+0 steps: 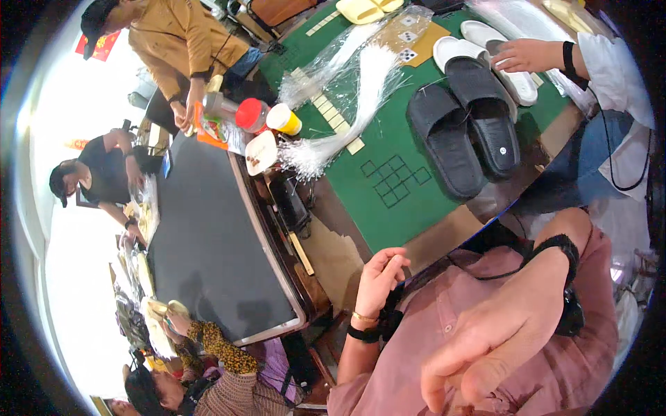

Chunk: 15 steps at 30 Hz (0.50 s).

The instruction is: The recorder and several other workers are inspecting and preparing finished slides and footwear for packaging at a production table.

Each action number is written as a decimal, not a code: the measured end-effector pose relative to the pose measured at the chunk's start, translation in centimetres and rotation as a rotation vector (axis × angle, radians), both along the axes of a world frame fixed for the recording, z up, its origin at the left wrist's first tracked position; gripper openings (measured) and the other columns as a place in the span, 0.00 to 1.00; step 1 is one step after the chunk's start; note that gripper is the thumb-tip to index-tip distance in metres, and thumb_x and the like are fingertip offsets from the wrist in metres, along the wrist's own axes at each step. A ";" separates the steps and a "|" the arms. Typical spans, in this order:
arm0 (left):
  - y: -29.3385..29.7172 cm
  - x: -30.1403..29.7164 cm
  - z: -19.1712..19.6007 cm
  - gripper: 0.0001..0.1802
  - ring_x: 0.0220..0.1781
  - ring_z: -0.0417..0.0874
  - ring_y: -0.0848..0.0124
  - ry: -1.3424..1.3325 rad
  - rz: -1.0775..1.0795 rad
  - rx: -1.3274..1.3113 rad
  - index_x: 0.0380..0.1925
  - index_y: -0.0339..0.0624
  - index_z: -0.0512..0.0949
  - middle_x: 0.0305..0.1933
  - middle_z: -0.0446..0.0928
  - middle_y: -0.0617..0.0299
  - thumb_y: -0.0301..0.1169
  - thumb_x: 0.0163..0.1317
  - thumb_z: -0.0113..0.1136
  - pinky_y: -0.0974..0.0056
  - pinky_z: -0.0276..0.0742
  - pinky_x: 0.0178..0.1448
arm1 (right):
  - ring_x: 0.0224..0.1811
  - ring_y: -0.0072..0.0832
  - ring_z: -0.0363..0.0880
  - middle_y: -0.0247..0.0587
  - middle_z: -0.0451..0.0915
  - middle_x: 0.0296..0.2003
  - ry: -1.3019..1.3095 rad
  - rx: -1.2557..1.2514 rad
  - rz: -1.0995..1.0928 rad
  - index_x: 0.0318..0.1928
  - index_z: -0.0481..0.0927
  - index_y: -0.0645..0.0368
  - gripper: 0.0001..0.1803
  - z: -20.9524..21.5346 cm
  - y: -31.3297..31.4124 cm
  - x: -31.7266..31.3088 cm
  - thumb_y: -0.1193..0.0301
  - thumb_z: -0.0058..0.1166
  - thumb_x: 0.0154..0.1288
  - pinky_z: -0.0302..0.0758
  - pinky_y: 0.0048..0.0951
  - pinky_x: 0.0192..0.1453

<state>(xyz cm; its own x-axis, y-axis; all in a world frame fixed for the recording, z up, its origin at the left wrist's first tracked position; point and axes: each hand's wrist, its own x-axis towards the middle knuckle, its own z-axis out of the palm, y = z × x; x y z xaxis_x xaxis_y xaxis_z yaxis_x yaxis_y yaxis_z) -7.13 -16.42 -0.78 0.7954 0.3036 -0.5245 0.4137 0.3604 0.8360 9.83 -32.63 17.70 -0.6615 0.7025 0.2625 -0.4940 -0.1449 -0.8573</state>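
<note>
My left hand (381, 277) is beside the near edge of the green-topped table, its fingers loosely curled together with nothing visible in them. In front of my pink shirt, my right hand (489, 336) is raised close to the camera. Its fingers hang bent, the thumb apart from them, and no object shows in it. A black slide sandal (447, 149) and its mate (489, 114) lie side by side on the green mat (347, 208). Behind them are white slippers (520, 76), touched by the hand (520, 55) of a person at the right.
A bundle of thin clear plastic strands (368, 97) crosses the mat. Near it stand a red-lidded jar (251, 114), a yellow-and-white cup (284, 120) and a small dish (261, 154). Yellow slippers (361, 10) lie at the back. Several people work around the grey table (215, 256).
</note>
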 end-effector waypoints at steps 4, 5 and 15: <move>0.0 0.2 -0.2 0.12 0.26 0.70 0.86 0.009 0.006 -0.032 0.49 0.38 0.75 0.37 0.80 0.64 0.31 0.70 0.52 0.80 0.60 0.24 | 0.48 0.37 0.74 0.48 0.74 0.45 -0.007 -0.057 0.085 0.55 0.65 0.67 0.21 -0.6 0.5 -0.2 0.60 0.35 0.78 0.70 0.33 0.53; 0.0 0.2 -0.2 0.12 0.26 0.70 0.86 0.006 -0.003 -0.021 0.49 0.38 0.75 0.37 0.80 0.64 0.31 0.70 0.52 0.80 0.60 0.24 | 0.45 0.34 0.75 0.46 0.74 0.43 -0.026 -0.087 0.061 0.55 0.67 0.66 0.21 -0.8 0.4 -0.3 0.60 0.35 0.78 0.71 0.31 0.50; 0.5 0.0 -0.8 0.13 0.28 0.72 0.86 -0.024 0.015 0.039 0.48 0.40 0.77 0.37 0.80 0.69 0.33 0.69 0.53 0.80 0.63 0.26 | 0.38 0.26 0.79 0.37 0.80 0.37 0.151 -1.138 -1.021 0.46 0.78 0.60 0.12 -9.9 0.8 1.3 0.66 0.46 0.73 0.74 0.27 0.39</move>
